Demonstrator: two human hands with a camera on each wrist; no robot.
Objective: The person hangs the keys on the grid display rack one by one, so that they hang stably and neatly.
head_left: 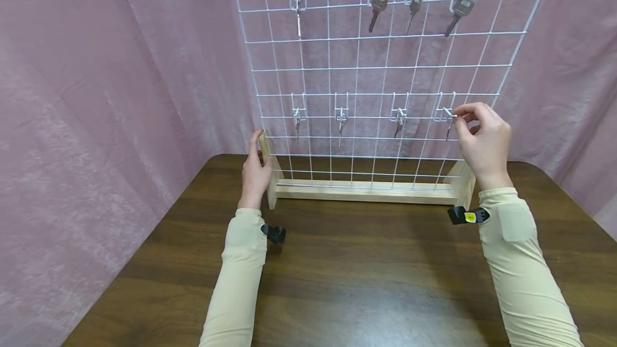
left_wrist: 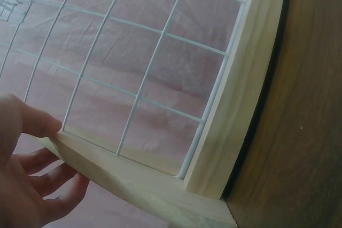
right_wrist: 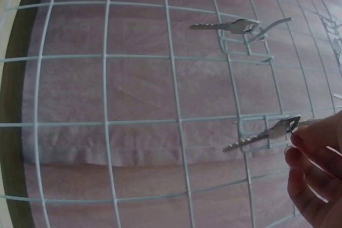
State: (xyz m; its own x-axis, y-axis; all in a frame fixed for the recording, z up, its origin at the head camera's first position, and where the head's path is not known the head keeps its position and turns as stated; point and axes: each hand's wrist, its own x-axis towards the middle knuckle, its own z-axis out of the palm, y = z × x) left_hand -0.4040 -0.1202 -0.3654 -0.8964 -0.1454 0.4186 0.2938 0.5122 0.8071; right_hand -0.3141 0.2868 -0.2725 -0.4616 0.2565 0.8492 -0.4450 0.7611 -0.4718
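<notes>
A white wire grid (head_left: 371, 82) stands upright in a pale wooden stand (head_left: 361, 193). My right hand (head_left: 487, 135) is at the rightmost lower hook (head_left: 439, 118), thumb and fingertips pinching a small silver key (right_wrist: 256, 140) at its head end. The key's toothed blade points away from the fingers, and its ring is mostly hidden by them. On the left side, my left hand (head_left: 255, 175) grips the stand's wooden side post (left_wrist: 112, 172), thumb on one face and fingers round the other. Beside the held key, another key (right_wrist: 230, 26) hangs on its hook.
Two more keys, a left one (head_left: 297, 122) and a neighbouring one (head_left: 341, 122), hang along the lower row. Several larger keys, among them a grey one (head_left: 378, 4), hang from upper hooks. A brown wooden table (head_left: 347, 261) bears the stand; a pink curtain (head_left: 120, 68) hangs behind.
</notes>
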